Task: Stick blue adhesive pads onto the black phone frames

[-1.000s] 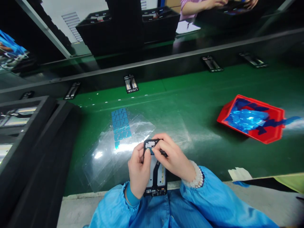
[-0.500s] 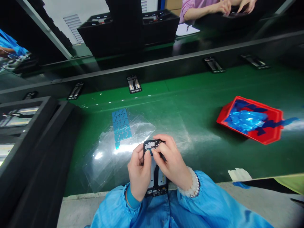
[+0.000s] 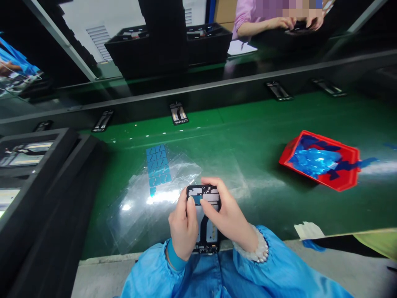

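Observation:
A black phone frame [image 3: 211,231] with a dark flex cable down its middle lies between my hands, its top end tipped up at the bench's near edge. My left hand [image 3: 183,225] grips its left side, the thumb on a small blue sticker [image 3: 197,200] near the top. My right hand [image 3: 228,211] holds the right side, with its thumb tip at the sticker's right end. Beyond my left hand, a sheet of blue stickers [image 3: 159,165] rests on clear plastic film [image 3: 133,215].
A red bin [image 3: 344,182] with crumpled blue film stands to the right. Several phone frames [image 3: 179,113] line the back ledge. Black foam trays [image 3: 71,165] are stacked at left. Across the bench, a person's hands [image 3: 297,24] work on a dark object.
My right hand's fingers have shifted from over the frame's top to its right edge, uncovering the upper part and the blue sticker. The view has shifted slightly.

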`<action>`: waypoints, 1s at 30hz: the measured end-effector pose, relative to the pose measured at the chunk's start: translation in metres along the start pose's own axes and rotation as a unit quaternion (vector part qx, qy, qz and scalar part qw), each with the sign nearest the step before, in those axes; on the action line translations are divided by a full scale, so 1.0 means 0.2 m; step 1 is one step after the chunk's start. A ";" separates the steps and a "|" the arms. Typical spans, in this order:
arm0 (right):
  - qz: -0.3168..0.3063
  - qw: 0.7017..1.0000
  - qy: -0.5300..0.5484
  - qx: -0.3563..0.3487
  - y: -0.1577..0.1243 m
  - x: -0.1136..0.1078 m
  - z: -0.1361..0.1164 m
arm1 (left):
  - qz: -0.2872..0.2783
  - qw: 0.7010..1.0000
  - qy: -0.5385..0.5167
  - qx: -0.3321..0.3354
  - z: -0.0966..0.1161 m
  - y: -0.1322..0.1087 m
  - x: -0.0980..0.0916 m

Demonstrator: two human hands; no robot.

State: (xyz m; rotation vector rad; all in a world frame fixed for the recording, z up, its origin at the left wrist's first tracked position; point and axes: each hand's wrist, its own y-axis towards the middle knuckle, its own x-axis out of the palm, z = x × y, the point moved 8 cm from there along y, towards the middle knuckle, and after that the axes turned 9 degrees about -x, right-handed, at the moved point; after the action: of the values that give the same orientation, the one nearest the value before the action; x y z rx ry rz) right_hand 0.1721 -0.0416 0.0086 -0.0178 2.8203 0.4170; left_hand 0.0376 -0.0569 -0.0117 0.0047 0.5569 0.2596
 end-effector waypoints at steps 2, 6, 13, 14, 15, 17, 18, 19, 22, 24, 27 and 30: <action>0.013 1.000 -0.021 -0.010 0.00 -0.01 0.00 | -0.008 0.999 0.015 0.032 0.03 0.00 0.00; 0.025 0.998 -0.052 -0.035 0.02 -0.03 -0.01 | -0.063 0.996 0.009 0.068 0.07 -0.01 0.02; -0.032 0.993 -0.100 -0.059 0.03 -0.01 -0.07 | -0.073 0.996 -0.007 0.043 0.07 0.00 0.01; -0.034 0.992 -0.107 -0.051 0.02 -0.01 -0.07 | -0.065 0.997 0.004 0.047 0.07 0.00 0.01; -0.035 0.992 -0.113 -0.043 0.02 -0.01 -0.07 | -0.058 0.997 0.013 0.055 0.08 0.00 0.01; -0.039 0.991 -0.127 -0.030 0.02 -0.01 -0.06 | -0.052 0.996 0.023 0.073 0.09 0.00 0.01; -0.045 0.990 -0.131 -0.027 0.02 -0.01 -0.06 | -0.052 0.995 0.022 0.079 0.09 0.00 0.01; -0.053 0.989 -0.132 -0.027 0.03 -0.01 -0.06 | -0.055 0.995 0.019 0.082 0.09 0.01 0.01; -0.075 0.990 -0.119 -0.034 0.04 -0.01 -0.06 | -0.074 0.994 0.002 0.075 0.09 0.02 0.01; -0.068 0.991 -0.108 -0.028 0.04 -0.01 -0.04 | -0.090 0.993 -0.009 0.070 0.09 0.02 0.00; -0.021 0.995 -0.102 -0.005 0.05 -0.03 -0.01 | -0.120 0.989 -0.025 0.086 0.09 0.01 0.00; 0.012 0.996 -0.089 0.010 0.04 -0.02 0.01 | -0.154 0.981 -0.034 0.116 0.10 0.00 0.00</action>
State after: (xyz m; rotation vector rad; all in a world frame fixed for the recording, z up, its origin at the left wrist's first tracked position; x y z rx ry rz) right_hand 0.1769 -0.0329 0.0103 0.0542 2.6506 0.3761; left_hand 0.0485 -0.0560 0.0060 0.1507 0.5100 -0.1086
